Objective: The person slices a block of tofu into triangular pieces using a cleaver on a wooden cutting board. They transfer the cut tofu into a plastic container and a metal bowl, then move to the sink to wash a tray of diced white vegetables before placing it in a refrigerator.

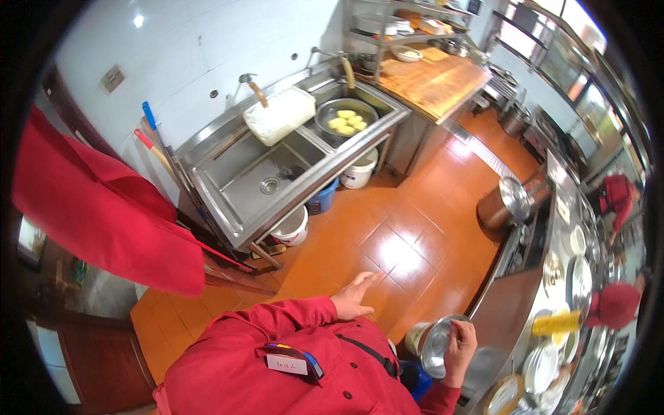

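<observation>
My right hand [459,345] grips the rim of a shiny metal bowl [434,348] at the lower right, low beside my body. The bowl is tilted, and part of its rim lies behind my fingers. Before my red jacket [290,358], my left hand [355,296] is held over the tiled floor [378,228] with its fingers stretched out and nothing in it. Partly hidden behind the bowl is a whitish bucket [414,336], and a blue container [416,381] shows below it.
A steel double sink [244,176] holds a white tub [282,116] and a basin [321,111] with several peeled potatoes [345,122]. Buckets stand beneath. On the right, a counter [511,306] carries dishes near a tall pot [493,210]. Two people [614,306] are beyond it. Red cloth [114,218] hangs left.
</observation>
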The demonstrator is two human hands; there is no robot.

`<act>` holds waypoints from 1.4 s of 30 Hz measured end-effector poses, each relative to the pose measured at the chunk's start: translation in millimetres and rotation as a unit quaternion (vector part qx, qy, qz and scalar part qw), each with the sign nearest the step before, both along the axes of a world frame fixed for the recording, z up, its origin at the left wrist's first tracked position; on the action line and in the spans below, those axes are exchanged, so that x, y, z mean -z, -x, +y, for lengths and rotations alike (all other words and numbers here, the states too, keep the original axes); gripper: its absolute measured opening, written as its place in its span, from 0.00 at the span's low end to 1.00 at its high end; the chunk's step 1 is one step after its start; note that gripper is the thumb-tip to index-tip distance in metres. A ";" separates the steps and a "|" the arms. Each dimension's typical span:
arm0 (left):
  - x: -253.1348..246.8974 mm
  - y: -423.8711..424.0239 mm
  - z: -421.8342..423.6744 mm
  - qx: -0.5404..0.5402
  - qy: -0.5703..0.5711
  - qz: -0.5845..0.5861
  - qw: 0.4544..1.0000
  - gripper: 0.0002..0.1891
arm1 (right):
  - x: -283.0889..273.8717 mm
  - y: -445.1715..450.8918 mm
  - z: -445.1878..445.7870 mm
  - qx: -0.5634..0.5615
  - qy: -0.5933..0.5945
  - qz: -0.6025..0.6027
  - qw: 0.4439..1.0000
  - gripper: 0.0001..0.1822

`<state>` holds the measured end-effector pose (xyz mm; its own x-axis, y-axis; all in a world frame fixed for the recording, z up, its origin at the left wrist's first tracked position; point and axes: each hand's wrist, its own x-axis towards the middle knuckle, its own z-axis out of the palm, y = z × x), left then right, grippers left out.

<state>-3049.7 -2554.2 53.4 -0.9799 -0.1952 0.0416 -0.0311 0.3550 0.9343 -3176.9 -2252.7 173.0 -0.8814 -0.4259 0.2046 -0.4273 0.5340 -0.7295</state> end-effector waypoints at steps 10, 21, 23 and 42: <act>83.7 45.8 -158.8 -0.224 -0.262 -0.101 0.933 0.26 | 38.7 168.9 -241.4 -0.203 -0.080 -0.057 0.974 0.09; 110.6 50.2 -224.0 -0.499 -0.337 -0.052 0.797 0.15 | 68.2 336.6 -575.9 -0.512 -0.144 -0.035 0.846 0.11; 107.6 52.2 -216.3 -0.536 -0.361 -0.067 0.760 0.15 | 73.4 354.1 -644.1 -0.589 -0.107 0.021 0.801 0.11; 126.8 72.7 -352.2 -0.668 -0.446 0.029 0.595 0.11 | 75.5 252.0 -1081.5 -0.625 -0.191 0.056 0.755 0.24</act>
<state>-3122.4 -2906.5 -73.4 0.0714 -0.7680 -0.6365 0.3119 -0.5889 0.7456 -3428.9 -3334.1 97.6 0.2718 -0.9571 -0.1000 -0.8190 -0.1755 -0.5463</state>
